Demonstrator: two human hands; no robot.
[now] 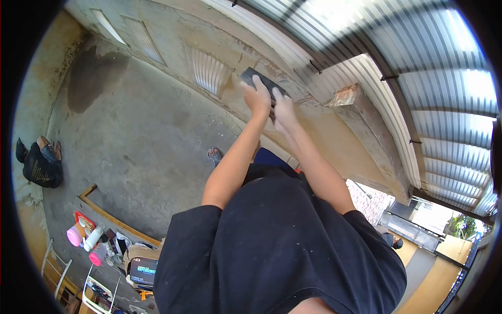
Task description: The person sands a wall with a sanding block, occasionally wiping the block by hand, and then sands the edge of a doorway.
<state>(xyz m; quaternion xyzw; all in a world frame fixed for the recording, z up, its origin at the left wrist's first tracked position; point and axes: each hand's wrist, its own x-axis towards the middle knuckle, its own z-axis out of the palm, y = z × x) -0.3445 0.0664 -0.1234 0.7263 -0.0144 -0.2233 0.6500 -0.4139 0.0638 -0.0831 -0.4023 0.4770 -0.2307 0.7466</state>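
Both my arms reach up and forward to the plastered wall [334, 131]. My left hand [256, 99] is closed on a dark, flat, rectangular block [268, 82], fingers stretched up over its face. Beside it, my right hand [284, 111] grips the same block lower down, toward its right end. The block overlaps the upper part of the wall, just below a ledge. Something brown shows between the two hands, mostly hidden by them. My right hand looks slightly smeared by motion.
A person [43, 165] crouches by the left wall. A wooden frame [120, 221] lies on the concrete floor [151, 120], near a cardboard box [144, 270], a pink-lidded container [76, 235] and a white chair [99, 295]. A corrugated roof [444, 89] hangs overhead; a broken brick end [346, 96] juts out right.
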